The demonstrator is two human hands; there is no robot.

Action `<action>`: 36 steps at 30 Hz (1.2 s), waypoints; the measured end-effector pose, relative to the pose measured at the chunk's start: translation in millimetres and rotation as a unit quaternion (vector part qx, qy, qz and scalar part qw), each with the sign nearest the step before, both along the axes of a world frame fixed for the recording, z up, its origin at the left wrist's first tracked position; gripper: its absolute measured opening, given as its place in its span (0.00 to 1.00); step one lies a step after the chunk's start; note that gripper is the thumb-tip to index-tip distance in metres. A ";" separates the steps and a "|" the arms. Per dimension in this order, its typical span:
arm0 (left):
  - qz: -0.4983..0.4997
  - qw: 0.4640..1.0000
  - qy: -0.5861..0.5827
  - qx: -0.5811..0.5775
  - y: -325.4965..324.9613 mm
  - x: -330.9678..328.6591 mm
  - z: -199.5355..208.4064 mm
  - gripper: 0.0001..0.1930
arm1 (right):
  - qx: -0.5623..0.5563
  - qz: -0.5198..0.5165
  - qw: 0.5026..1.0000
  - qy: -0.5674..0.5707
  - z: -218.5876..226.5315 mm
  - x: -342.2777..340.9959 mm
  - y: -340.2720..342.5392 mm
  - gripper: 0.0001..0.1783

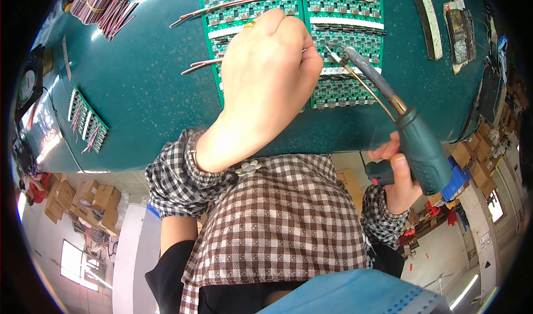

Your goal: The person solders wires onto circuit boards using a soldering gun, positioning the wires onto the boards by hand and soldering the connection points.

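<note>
My right hand (pixel 401 183) is wrapped round the green handle of a soldering gun (pixel 425 153). Its bent grey barrel and a thin brass solder-feed tube reach up to the left, with the tips over the right-hand panel of green circuit boards (pixel 347 94). My left hand (pixel 272 64), a ring on one finger, is closed in a pinch above the left-hand panel (pixel 214 42), close to the gun's tip. Whatever its fingertips hold is hidden beneath the hand. Red and black wires (pixel 201 65) stick out to the left from under it. More wires (pixel 227 7) lie across the upper rows.
A banded bundle of red wires (pixel 100 6) lies at the far left of the green table mat (pixel 150 86). Nearer on the left is a small board panel with wires (pixel 87 119). At the far right are a pale strip (pixel 426 19) and a dark worn block (pixel 461 36).
</note>
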State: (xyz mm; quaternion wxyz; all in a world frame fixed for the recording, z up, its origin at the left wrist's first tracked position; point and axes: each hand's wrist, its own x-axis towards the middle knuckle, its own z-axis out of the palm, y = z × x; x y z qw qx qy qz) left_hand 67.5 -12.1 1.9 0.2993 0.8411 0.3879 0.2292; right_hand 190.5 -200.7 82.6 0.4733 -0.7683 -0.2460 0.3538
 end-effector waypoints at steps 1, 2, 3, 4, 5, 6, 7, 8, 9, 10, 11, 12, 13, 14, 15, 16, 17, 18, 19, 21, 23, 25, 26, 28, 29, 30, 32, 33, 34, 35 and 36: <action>-0.004 1.000 0.003 -0.005 0.2 0.1 0.8 0.05 | 0.000 -0.001 1.000 0.000 0.3 0.7 0.6 0.20; -0.005 1.000 0.003 -0.005 0.3 0.1 1.3 0.05 | 0.000 0.001 1.000 -0.004 1.0 1.6 1.6 0.20; -0.004 1.000 0.006 -0.005 0.5 0.2 1.8 0.05 | -0.001 0.002 1.000 -0.009 1.6 2.4 3.0 0.20; -0.004 1.000 0.008 -0.006 0.5 0.2 1.8 0.05 | 0.000 0.001 1.000 -0.008 2.1 1.6 5.1 0.20; -0.004 1.000 0.009 -0.005 0.6 0.1 1.8 0.05 | 0.007 -0.026 1.000 0.005 2.5 -0.2 8.1 0.21; -0.005 1.000 0.010 -0.004 0.9 -0.2 1.8 0.05 | 0.014 -0.053 0.998 0.018 2.3 -1.0 10.1 0.22; -0.006 1.000 0.011 -0.003 1.0 -0.5 1.8 0.05 | 0.014 -0.054 0.998 0.019 1.3 0.2 11.0 0.22; -0.006 1.000 0.012 -0.002 0.9 -0.7 2.5 0.05 | 0.050 -0.078 0.994 0.053 -0.3 2.2 11.8 0.22; -0.003 1.000 0.014 -0.014 0.9 -1.1 3.9 0.05 | 0.086 -0.102 0.987 0.087 -1.6 4.3 12.5 0.21; 0.000 1.000 0.015 -0.025 0.5 -0.8 4.5 0.05 | 0.078 -0.097 0.987 0.101 -2.4 6.5 12.4 0.22; -0.001 1.000 0.016 -0.024 0.4 -1.1 4.7 0.05 | 0.079 -0.098 0.987 0.102 -5.4 8.4 13.1 0.22; -0.004 1.000 0.016 -0.023 0.7 -2.0 4.8 0.05 | 0.097 -0.094 0.985 0.111 -10.3 10.6 14.7 0.23; -0.008 1.000 0.017 -0.021 0.8 -2.8 5.2 0.06 | 0.116 -0.091 0.981 0.122 -16.5 13.7 15.6 0.24; -0.010 1.000 0.017 -0.022 1.9 -3.3 6.3 0.06 | 0.157 -0.090 0.963 0.199 -24.9 21.4 12.2 0.24; -0.025 0.999 0.016 -0.032 4.0 -4.0 8.3 0.05 | 0.157 -0.092 0.963 0.199 -33.9 25.4 14.0 0.24; -0.038 0.998 0.016 -0.040 5.5 -6.0 10.9 0.05 | 0.198 -0.086 0.950 0.225 -42.7 28.9 18.3 0.23; -0.039 0.998 0.018 -0.039 6.1 -8.1 12.4 0.05 | 0.239 -0.080 0.935 0.249 -49.2 31.7 21.9 0.22; -0.053 0.997 0.021 -0.054 6.6 -10.1 13.6 0.05 | 0.255 -0.079 0.922 0.281 -52.5 31.7 25.3 0.23; -0.065 0.995 0.024 -0.069 7.5 -12.5 14.7 0.05 | 0.257 -0.078 0.921 0.283 -55.6 29.7 28.2 0.23; -0.064 0.996 0.017 -0.066 6.2 -17.1 14.5 0.05 | 0.296 -0.088 0.901 0.304 -62.2 25.3 30.1 0.23; -0.062 0.996 0.008 -0.064 5.5 -20.5 14.3 0.06 | 0.294 -0.070 0.898 0.319 -66.8 24.0 27.2 0.23; -0.056 0.996 0.019 -0.062 5.9 -22.4 14.9 0.06 | 0.286 -0.075 0.903 0.313 -69.3 20.3 26.1 0.23; -0.056 0.997 0.017 -0.059 5.3 -22.5 15.5 0.06 | 0.290 -0.081 0.899 0.317 -72.4 21.7 22.4 0.23; -0.039 0.998 0.020 -0.048 3.9 -21.4 16.1 0.06 | 0.286 -0.104 0.903 0.302 -62.4 27.5 16.9 0.23; -0.042 0.998 0.014 -0.044 3.3 -22.0 16.7 0.06 | 0.280 -0.128 0.907 0.288 -53.7 31.4 13.0 0.23; -0.038 0.998 0.005 -0.052 2.4 -23.7 18.2 0.07 | 0.265 -0.130 0.917 0.268 -40.0 39.9 6.8 0.23; -0.034 0.997 -0.011 -0.067 0.8 -26.1 21.5 0.07 | 0.248 -0.164 0.950 0.092 -11.2 53.2 -5.5 0.22; -0.031 0.997 -0.015 -0.071 1.1 -31.0 24.8 0.07 | 0.253 -0.182 0.950 0.009 1.2 59.1 -10.0 0.22; -0.003 0.995 -0.033 -0.092 -0.1 -35.6 31.1 0.08 | 0.250 -0.211 0.942 -0.073 10.1 63.0 -10.4 0.21; 0.012 0.997 -0.032 -0.067 2.8 -41.3 33.7 0.08 | 0.255 -0.215 0.938 -0.096 14.0 68.0 -10.4 0.21; 0.050 0.995 -0.039 -0.081 5.3 -46.7 36.0 0.07 | 0.203 -0.270 0.924 -0.182 12.5 76.5 -8.2 0.20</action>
